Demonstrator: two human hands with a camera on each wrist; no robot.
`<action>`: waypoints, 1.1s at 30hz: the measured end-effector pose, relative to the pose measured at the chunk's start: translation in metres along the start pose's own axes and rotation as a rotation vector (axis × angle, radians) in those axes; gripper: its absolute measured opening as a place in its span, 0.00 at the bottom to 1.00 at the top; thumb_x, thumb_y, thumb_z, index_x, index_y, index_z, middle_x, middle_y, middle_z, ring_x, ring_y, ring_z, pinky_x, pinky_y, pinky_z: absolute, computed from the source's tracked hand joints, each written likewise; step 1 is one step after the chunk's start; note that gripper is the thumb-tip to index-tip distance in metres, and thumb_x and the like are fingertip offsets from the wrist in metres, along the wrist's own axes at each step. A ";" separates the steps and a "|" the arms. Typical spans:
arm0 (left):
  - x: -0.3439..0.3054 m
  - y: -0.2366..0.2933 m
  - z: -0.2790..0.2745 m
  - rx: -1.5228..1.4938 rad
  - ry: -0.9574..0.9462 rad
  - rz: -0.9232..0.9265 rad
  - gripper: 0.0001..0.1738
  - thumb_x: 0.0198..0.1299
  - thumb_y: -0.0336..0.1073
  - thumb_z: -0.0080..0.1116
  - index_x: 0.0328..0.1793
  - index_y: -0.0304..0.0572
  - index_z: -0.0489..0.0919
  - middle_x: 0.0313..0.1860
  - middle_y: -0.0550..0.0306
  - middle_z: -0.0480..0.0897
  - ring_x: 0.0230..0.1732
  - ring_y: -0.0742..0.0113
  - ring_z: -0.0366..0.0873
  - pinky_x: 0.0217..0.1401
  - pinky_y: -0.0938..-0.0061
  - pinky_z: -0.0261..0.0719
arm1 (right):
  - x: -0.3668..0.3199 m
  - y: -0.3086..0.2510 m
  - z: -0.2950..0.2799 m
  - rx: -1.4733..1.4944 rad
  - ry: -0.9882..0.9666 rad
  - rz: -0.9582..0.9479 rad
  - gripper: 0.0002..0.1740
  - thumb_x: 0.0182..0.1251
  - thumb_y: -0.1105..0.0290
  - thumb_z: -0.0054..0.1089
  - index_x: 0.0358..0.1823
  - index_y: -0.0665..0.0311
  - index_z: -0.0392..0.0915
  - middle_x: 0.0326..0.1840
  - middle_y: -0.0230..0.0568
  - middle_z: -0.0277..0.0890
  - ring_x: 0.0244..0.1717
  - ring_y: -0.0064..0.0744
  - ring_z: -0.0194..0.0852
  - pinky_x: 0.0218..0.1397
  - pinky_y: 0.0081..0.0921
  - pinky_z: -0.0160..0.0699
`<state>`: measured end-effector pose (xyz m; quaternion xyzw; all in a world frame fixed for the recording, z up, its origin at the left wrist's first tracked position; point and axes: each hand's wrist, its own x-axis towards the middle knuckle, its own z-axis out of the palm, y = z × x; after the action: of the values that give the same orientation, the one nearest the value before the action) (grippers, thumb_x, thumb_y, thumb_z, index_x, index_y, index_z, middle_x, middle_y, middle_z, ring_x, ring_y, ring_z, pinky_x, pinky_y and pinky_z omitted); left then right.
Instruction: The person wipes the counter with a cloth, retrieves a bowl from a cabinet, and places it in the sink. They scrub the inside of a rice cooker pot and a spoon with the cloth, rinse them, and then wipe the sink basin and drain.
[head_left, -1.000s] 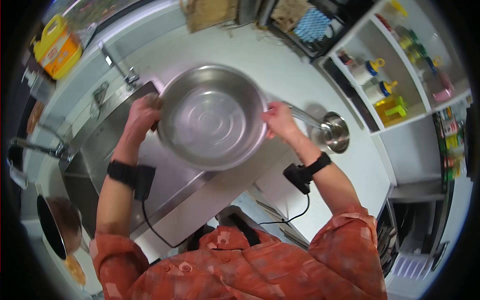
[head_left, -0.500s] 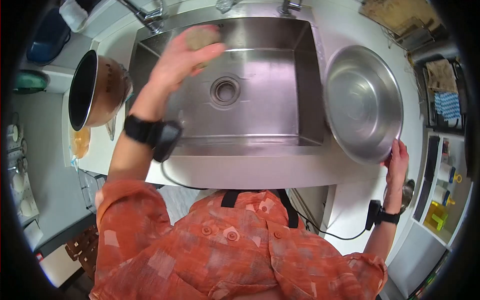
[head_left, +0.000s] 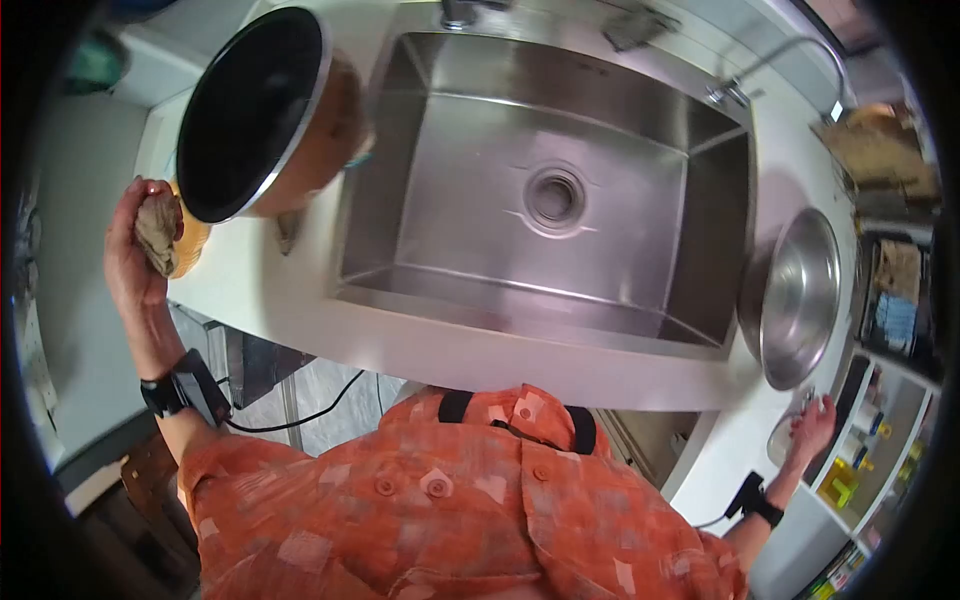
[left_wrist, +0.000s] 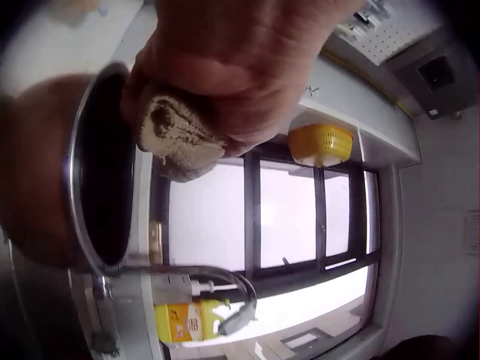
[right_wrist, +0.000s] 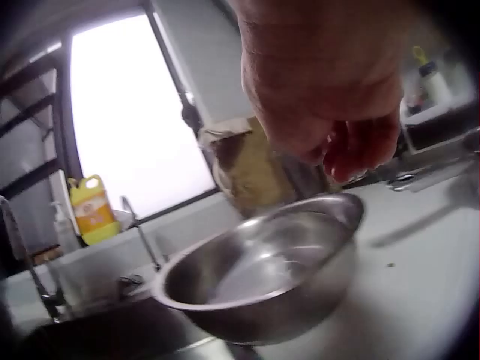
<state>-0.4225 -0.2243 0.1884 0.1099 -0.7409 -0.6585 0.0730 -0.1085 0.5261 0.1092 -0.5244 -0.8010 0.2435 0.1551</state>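
Fingers of my left hand [head_left: 130,265] are curled round a crumpled grey-brown cloth [head_left: 158,235], left of the tilted copper-coloured pot [head_left: 330,145] with a black inside. In the left wrist view the cloth [left_wrist: 176,142] bulges from under the hand [left_wrist: 240,67], beside the pot's rim. The steel basin [head_left: 800,310] rests right of the sink. My right hand [head_left: 812,430] is apart from it, near a partly hidden small bowl [head_left: 782,440]. The right wrist view has the hand [right_wrist: 330,90] above and behind the basin [right_wrist: 262,319], with loosely bent fingers and nothing visible in them.
Between pot and basin lies the steel sink [head_left: 540,200], with a tap [head_left: 730,90] behind its right corner. An orange-yellow item [head_left: 190,245] is beside the left hand. Shelves with bottles [head_left: 845,485] stand at the right; a yellow jug [right_wrist: 94,210] is by the window.
My left hand has carried the cloth from over the sink to the left of the pot. The right hand has let go of the basin, which stands on the counter. The head view has shifted left.
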 end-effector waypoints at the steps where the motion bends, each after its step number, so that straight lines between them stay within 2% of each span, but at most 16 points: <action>1: 0.007 -0.003 -0.024 0.045 0.047 -0.003 0.14 0.62 0.39 0.47 0.44 0.35 0.75 0.38 0.54 0.78 0.36 0.67 0.77 0.39 0.76 0.76 | 0.003 -0.007 -0.001 0.017 0.040 -0.064 0.20 0.65 0.63 0.49 0.55 0.62 0.65 0.16 0.28 0.64 0.10 0.15 0.58 0.08 0.14 0.56; 2: 0.034 -0.018 -0.059 0.039 0.043 0.021 0.14 0.60 0.35 0.50 0.48 0.35 0.74 0.39 0.55 0.78 0.39 0.66 0.77 0.45 0.75 0.76 | -0.013 -0.043 0.009 0.174 -0.015 -0.089 0.17 0.65 0.65 0.49 0.54 0.63 0.66 0.16 0.26 0.62 0.10 0.13 0.54 0.09 0.12 0.54; 4: 0.055 -0.028 -0.078 0.090 0.125 0.005 0.14 0.58 0.32 0.52 0.50 0.37 0.73 0.38 0.54 0.78 0.38 0.67 0.77 0.41 0.77 0.77 | -0.052 -0.123 0.043 0.309 -0.207 -0.199 0.15 0.65 0.67 0.49 0.52 0.63 0.69 0.16 0.25 0.62 0.12 0.12 0.55 0.11 0.11 0.55; 5: 0.060 -0.034 -0.081 0.097 0.155 -0.042 0.15 0.57 0.31 0.53 0.50 0.37 0.73 0.37 0.54 0.78 0.36 0.68 0.77 0.39 0.78 0.77 | -0.076 -0.163 0.066 0.346 -0.325 -0.280 0.15 0.64 0.68 0.50 0.51 0.63 0.70 0.16 0.25 0.63 0.13 0.12 0.56 0.12 0.11 0.56; 7: 0.079 -0.048 -0.086 0.086 0.140 -0.111 0.16 0.57 0.33 0.53 0.51 0.37 0.73 0.37 0.56 0.78 0.35 0.70 0.77 0.37 0.79 0.77 | -0.140 -0.243 0.126 0.408 -0.613 -0.266 0.15 0.64 0.69 0.50 0.50 0.65 0.71 0.17 0.26 0.65 0.13 0.13 0.58 0.13 0.12 0.57; 8: 0.080 -0.046 -0.075 0.101 0.139 -0.125 0.17 0.58 0.36 0.54 0.51 0.34 0.74 0.39 0.56 0.78 0.38 0.71 0.77 0.42 0.79 0.76 | -0.172 -0.279 0.148 0.434 -0.792 -0.307 0.15 0.64 0.70 0.49 0.51 0.66 0.71 0.18 0.28 0.67 0.14 0.14 0.60 0.13 0.12 0.58; 10: 0.088 -0.042 -0.070 -0.008 -0.083 -0.218 0.18 0.58 0.37 0.54 0.51 0.33 0.74 0.41 0.56 0.78 0.37 0.71 0.78 0.41 0.80 0.78 | -0.222 -0.338 0.186 0.424 -1.040 -0.384 0.15 0.64 0.71 0.47 0.51 0.68 0.71 0.19 0.32 0.70 0.14 0.15 0.64 0.14 0.13 0.61; 13: 0.100 -0.044 -0.062 -0.094 -0.223 -0.268 0.14 0.56 0.35 0.55 0.45 0.32 0.76 0.37 0.55 0.80 0.34 0.71 0.79 0.37 0.80 0.79 | -0.274 -0.408 0.222 0.525 -1.395 -0.427 0.22 0.64 0.65 0.49 0.56 0.71 0.64 0.21 0.37 0.72 0.14 0.19 0.68 0.14 0.15 0.64; 16: 0.101 -0.045 -0.054 -0.162 -0.273 -0.305 0.13 0.53 0.34 0.57 0.42 0.32 0.77 0.33 0.55 0.81 0.31 0.71 0.80 0.36 0.80 0.80 | -0.305 -0.458 0.250 0.518 -1.434 -0.404 0.25 0.63 0.60 0.51 0.55 0.72 0.63 0.23 0.39 0.73 0.14 0.23 0.70 0.13 0.17 0.64; 18: 0.095 -0.038 -0.043 -0.154 -0.267 -0.327 0.12 0.51 0.33 0.58 0.40 0.32 0.77 0.32 0.55 0.81 0.29 0.70 0.80 0.36 0.80 0.80 | -0.314 -0.473 0.267 0.494 -1.500 -0.360 0.27 0.62 0.54 0.52 0.50 0.72 0.64 0.25 0.41 0.74 0.15 0.26 0.72 0.13 0.18 0.66; 22: 0.094 -0.038 -0.033 -0.092 -0.325 -0.281 0.10 0.48 0.29 0.60 0.37 0.31 0.78 0.29 0.54 0.81 0.26 0.70 0.79 0.34 0.81 0.79 | -0.315 -0.469 0.280 0.404 -1.405 -0.454 0.26 0.62 0.52 0.50 0.47 0.70 0.66 0.27 0.43 0.75 0.20 0.30 0.77 0.11 0.18 0.67; 24: 0.090 -0.036 -0.026 -0.098 -0.357 -0.247 0.09 0.46 0.27 0.60 0.35 0.32 0.79 0.29 0.55 0.81 0.27 0.71 0.79 0.34 0.82 0.78 | -0.312 -0.465 0.280 0.384 -1.555 -0.194 0.21 0.60 0.62 0.49 0.46 0.74 0.66 0.27 0.43 0.75 0.21 0.33 0.79 0.14 0.21 0.71; 25: 0.087 -0.032 -0.020 -0.101 -0.376 -0.244 0.09 0.46 0.27 0.60 0.35 0.32 0.79 0.29 0.55 0.81 0.27 0.71 0.79 0.34 0.82 0.78 | -0.310 -0.460 0.281 0.390 -1.538 -0.186 0.21 0.60 0.62 0.49 0.46 0.74 0.66 0.27 0.43 0.75 0.21 0.33 0.79 0.14 0.21 0.71; 27: 0.081 -0.021 -0.005 -0.048 -0.362 -0.176 0.08 0.44 0.26 0.60 0.33 0.32 0.79 0.29 0.56 0.81 0.27 0.72 0.79 0.34 0.82 0.77 | -0.307 -0.446 0.285 0.516 -1.622 -0.013 0.18 0.58 0.67 0.47 0.44 0.75 0.67 0.29 0.46 0.77 0.23 0.36 0.80 0.15 0.21 0.72; 31: 0.069 -0.003 0.026 0.048 -0.379 -0.083 0.05 0.43 0.26 0.60 0.29 0.35 0.79 0.26 0.58 0.80 0.25 0.75 0.76 0.32 0.84 0.73 | -0.298 -0.418 0.296 0.700 -1.527 0.174 0.12 0.55 0.73 0.50 0.39 0.74 0.68 0.29 0.47 0.77 0.18 0.33 0.76 0.13 0.22 0.69; 33: 0.062 0.002 0.042 0.055 -0.392 -0.093 0.03 0.43 0.27 0.60 0.26 0.36 0.78 0.23 0.62 0.78 0.22 0.78 0.72 0.28 0.85 0.69 | -0.293 -0.406 0.293 0.728 -1.515 0.233 0.12 0.54 0.75 0.50 0.39 0.74 0.68 0.27 0.46 0.76 0.17 0.32 0.74 0.12 0.22 0.68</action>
<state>-0.4929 -0.1993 0.1828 0.0157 -0.7529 -0.6493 -0.1062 -0.4493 0.0568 0.0914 -0.2164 -0.5011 0.7861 -0.2902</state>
